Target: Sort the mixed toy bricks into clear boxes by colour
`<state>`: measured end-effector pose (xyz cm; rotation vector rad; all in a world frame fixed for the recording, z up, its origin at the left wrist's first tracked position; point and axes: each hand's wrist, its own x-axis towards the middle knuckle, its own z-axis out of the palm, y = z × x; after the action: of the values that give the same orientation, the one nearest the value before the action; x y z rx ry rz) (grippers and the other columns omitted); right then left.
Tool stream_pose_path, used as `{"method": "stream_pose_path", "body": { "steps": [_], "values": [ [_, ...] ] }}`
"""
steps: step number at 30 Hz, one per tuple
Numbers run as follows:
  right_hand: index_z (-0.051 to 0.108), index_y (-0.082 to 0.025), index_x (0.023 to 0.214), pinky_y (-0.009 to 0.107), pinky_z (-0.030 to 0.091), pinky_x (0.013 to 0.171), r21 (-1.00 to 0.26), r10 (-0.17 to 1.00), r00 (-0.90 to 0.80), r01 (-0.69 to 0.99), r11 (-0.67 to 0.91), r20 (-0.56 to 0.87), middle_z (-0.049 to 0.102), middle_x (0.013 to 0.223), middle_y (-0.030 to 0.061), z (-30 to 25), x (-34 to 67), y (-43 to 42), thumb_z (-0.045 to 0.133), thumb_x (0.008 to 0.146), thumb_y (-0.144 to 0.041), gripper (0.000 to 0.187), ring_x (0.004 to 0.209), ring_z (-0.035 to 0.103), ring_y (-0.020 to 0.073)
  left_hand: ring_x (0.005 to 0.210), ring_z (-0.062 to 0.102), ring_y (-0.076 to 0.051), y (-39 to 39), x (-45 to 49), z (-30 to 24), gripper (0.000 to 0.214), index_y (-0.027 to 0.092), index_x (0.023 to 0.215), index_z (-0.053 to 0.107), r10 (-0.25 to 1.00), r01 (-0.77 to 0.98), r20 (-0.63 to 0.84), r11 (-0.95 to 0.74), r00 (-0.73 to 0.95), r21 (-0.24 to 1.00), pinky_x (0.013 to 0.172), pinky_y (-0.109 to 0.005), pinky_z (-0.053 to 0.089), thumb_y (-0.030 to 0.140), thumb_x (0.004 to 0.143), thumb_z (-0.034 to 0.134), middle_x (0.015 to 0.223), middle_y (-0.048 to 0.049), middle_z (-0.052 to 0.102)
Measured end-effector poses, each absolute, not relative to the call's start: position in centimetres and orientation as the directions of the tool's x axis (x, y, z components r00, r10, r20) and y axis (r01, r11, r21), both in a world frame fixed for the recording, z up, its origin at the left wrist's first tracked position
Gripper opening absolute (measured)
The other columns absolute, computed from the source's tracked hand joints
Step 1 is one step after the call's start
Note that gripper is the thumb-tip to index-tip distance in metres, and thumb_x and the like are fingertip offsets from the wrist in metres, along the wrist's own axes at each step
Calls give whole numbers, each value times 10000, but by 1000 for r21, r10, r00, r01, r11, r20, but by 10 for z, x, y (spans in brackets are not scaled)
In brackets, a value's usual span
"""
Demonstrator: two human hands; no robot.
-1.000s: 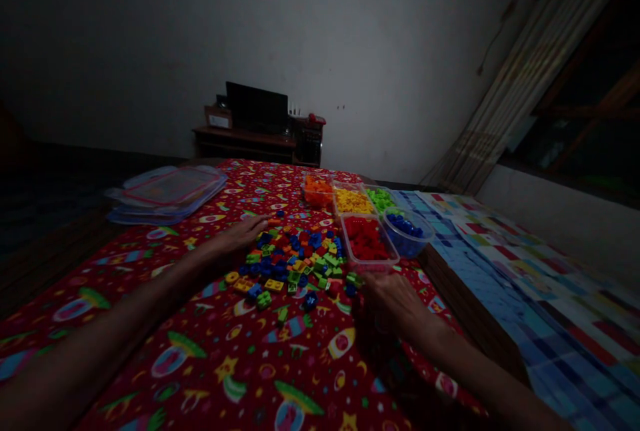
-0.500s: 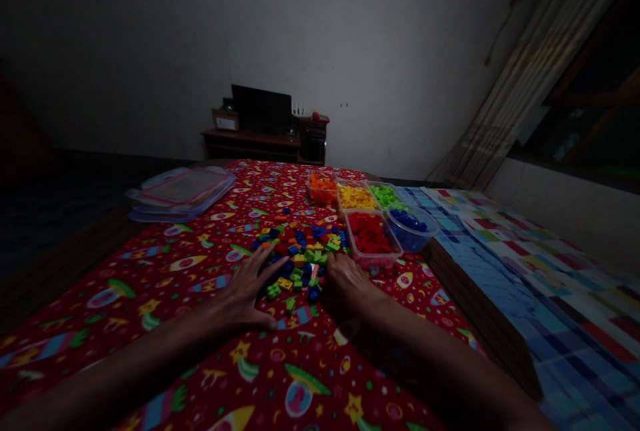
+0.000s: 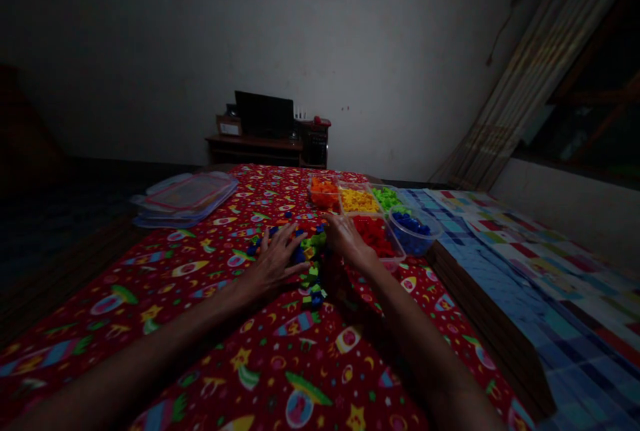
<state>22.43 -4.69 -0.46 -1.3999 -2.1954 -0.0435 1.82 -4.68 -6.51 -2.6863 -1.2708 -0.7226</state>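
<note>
A person's bare forearms stretch over a red tablecloth (image 3: 280, 364) printed with rockets, stars and planets, in a dimly lit room. The left hand (image 3: 274, 259) lies palm down across a loose pile of toy blocks (image 3: 314, 276), its fingers spread and grasping nothing visible; the right hand (image 3: 346, 238) bends its fingers down at the pile's right side, and whether a block is pinched beneath them cannot be told. Blue, green, yellow and orange pieces show between and beside the two hands. Just to the right of the pile sits a clear container of red blocks (image 3: 373, 234), with a round tub of blue blocks (image 3: 413, 224) beside it; behind them stand containers of yellow blocks (image 3: 359, 201), green blocks (image 3: 386, 199) and orange blocks (image 3: 325, 191). Clear lids (image 3: 193, 192) lie stacked at the table's far left, while plaid fabric (image 3: 530, 298) and patchwork fabric (image 3: 495, 218) spread beyond its right edge. In the background, a dark screen (image 3: 265, 114) and a cardboard box (image 3: 229, 126) rest on a low wooden stand (image 3: 255, 146) against a pale wall (image 3: 400, 51), with a curtain (image 3: 515, 111) hanging at right.
</note>
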Motion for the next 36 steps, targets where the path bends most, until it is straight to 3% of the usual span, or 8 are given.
{"method": "stream_pose_path", "body": {
  "steps": [3,7,12,21,25,28,31,36],
  "values": [
    [651,-121,1058,269,448,721,-290,842,-255,858,423,475,680,829,95,22,237,-44,459,804,-47,327,771,601,175,1401,220,-270,-75,39,-58,441,277,1364,409,542,574,429,-817,723,65,1120,-602,36,406,944,365,1493,-90,346],
    [692,-135,969,247,423,687,-322,840,-144,879,351,523,690,830,104,37,253,-46,446,842,-106,277,761,614,166,1331,365,-231,-107,65,-55,318,314,1202,559,327,329,330,-943,886,51,1151,-530,-36,390,908,461,1262,-19,597],
    [694,-149,1008,239,413,691,-308,867,-109,907,287,486,698,866,112,39,258,-47,438,864,-143,293,795,631,169,1303,404,-220,-78,72,-46,214,252,1009,642,387,420,347,-907,854,-23,1158,-512,23,296,915,455,1169,-21,646],
    [688,-166,1022,247,420,703,-277,879,-96,928,248,467,705,916,110,42,259,-45,401,889,-178,316,835,635,176,1338,312,-335,-28,88,-41,243,185,1024,646,565,670,455,-735,688,-100,1095,-592,187,319,882,502,1350,-122,509],
    [681,-166,1043,253,417,707,-242,876,-103,940,241,472,702,936,110,43,260,-45,411,880,-167,316,838,632,181,1388,191,-376,-31,117,-46,783,71,1360,397,658,687,289,-726,695,1,1114,-584,143,496,746,636,1473,-238,315],
    [678,-171,1053,252,415,709,-221,879,-107,947,233,464,701,945,107,42,259,-45,419,878,-167,312,835,629,178,1375,189,-417,-24,131,-43,977,139,1427,306,712,709,139,-701,688,77,1085,-650,103,561,638,699,1493,-206,300],
    [686,-174,1013,244,408,694,-206,881,-124,949,240,456,702,921,104,39,257,-43,428,880,-177,291,817,625,171,1356,232,-405,-12,133,-38,867,227,1398,361,723,715,102,-691,684,105,1067,-676,84,492,646,703,1472,-136,373],
    [688,-175,957,238,390,674,-177,891,-138,956,234,433,701,892,103,33,254,-40,430,881,-187,269,798,620,168,1315,327,-340,-3,124,-36,604,214,1302,462,750,751,131,-658,649,49,1096,-619,106,361,738,623,1364,-113,510]
  ]
}}
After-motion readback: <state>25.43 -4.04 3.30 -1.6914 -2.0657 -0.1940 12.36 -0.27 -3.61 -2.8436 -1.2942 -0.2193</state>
